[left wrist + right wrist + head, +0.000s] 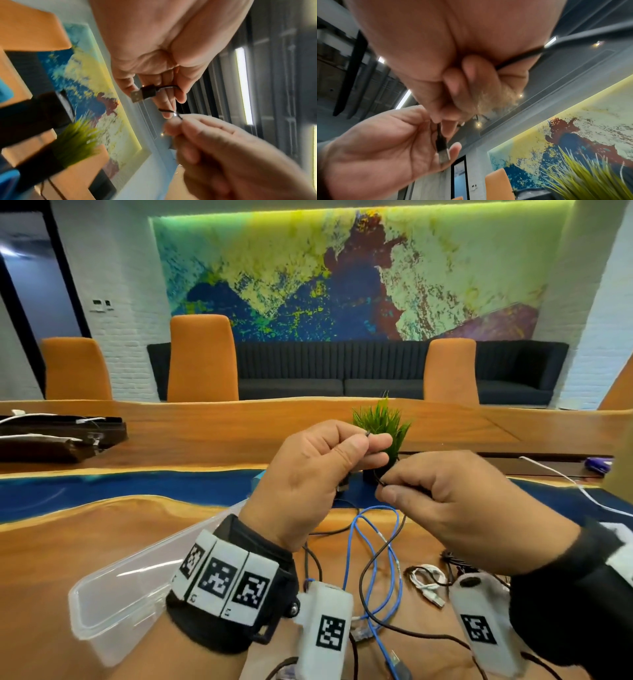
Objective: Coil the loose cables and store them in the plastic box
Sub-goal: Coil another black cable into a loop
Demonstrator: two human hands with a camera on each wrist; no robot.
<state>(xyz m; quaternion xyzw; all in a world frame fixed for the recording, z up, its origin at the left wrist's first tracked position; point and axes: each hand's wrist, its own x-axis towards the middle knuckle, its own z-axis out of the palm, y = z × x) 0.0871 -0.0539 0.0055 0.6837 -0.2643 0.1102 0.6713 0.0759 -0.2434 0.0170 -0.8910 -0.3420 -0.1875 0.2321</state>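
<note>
Two hands raised: left hand (317, 470) pinches black cable (167, 87) near USB plug (143, 93); right hand (459, 501) pinches same cable, right of left hand.

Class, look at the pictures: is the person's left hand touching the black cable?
Touching. The left wrist view shows the left hand pinching the black cable just behind its USB plug.

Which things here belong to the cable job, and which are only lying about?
Job: black cable pinched by left hand and right hand; blue cable; white cable; plastic box.

Lying about: plant; purple thing; orange chairs.
</note>
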